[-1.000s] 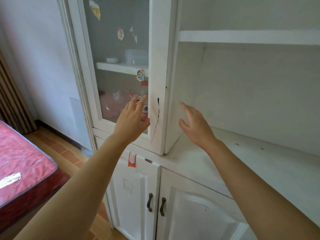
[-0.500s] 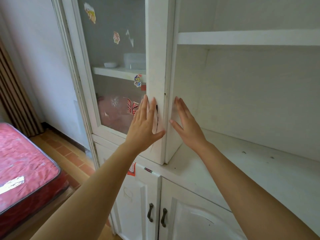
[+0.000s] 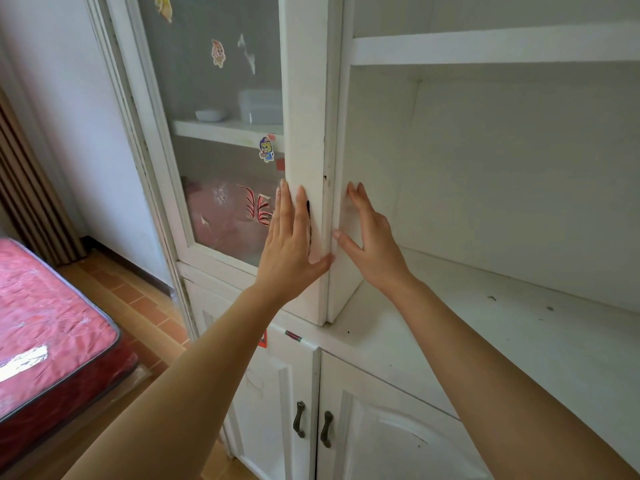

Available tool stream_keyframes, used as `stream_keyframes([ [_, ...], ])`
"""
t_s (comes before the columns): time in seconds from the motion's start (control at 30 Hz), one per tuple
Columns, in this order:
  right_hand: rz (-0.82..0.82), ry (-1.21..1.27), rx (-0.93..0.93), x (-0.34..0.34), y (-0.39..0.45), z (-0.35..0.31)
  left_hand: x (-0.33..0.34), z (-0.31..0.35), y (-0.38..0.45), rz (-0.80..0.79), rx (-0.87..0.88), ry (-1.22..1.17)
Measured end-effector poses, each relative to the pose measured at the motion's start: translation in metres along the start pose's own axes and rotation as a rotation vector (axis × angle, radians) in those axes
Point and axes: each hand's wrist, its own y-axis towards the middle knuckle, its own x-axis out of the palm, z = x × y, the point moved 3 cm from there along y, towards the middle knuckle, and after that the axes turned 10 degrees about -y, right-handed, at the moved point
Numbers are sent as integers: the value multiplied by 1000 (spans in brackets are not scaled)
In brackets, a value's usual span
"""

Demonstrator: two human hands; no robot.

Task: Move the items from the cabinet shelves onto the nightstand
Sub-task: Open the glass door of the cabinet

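A white cabinet has a glass door [image 3: 221, 109] with stickers on it. Behind the glass, a small white bowl [image 3: 210, 115] and a clear plastic box [image 3: 260, 107] sit on the upper shelf [image 3: 221, 130]. Below them lies a pink patterned bundle [image 3: 225, 216]. My left hand [image 3: 291, 240] lies flat on the door's right frame, fingers spread. My right hand [image 3: 372, 244] rests flat on the inner side panel of the open compartment, just right of the door's edge. Neither hand holds anything.
The open compartment's lower shelf [image 3: 502, 327] and the shelf above it [image 3: 485, 46] show on the right. Two lower doors with dark handles [image 3: 313, 424] are beneath. A red mattress [image 3: 45, 327] lies at the left on a brick-pattern floor, striped curtain behind it.
Both hands have moved up and forward from mid-air to the cabinet. They now rest flat on either side of the door's right edge.
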Motion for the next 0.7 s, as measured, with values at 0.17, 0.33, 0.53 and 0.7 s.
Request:
stream_keyframes([
  [0.17, 5, -2, 15, -1, -2, -3, 0, 4, -2, 16, 3, -22],
  [0.33, 5, -1, 27, -2, -3, -6, -5, 7, -8, -3, -10, -52],
  [0.53, 6, 0, 35, -2, -4, -8, -20, 6, -20, -28, 16, -46],
  [0.7, 4, 55, 28, -1, -4, -11, -35, 3, -32, -55, 24, -31],
])
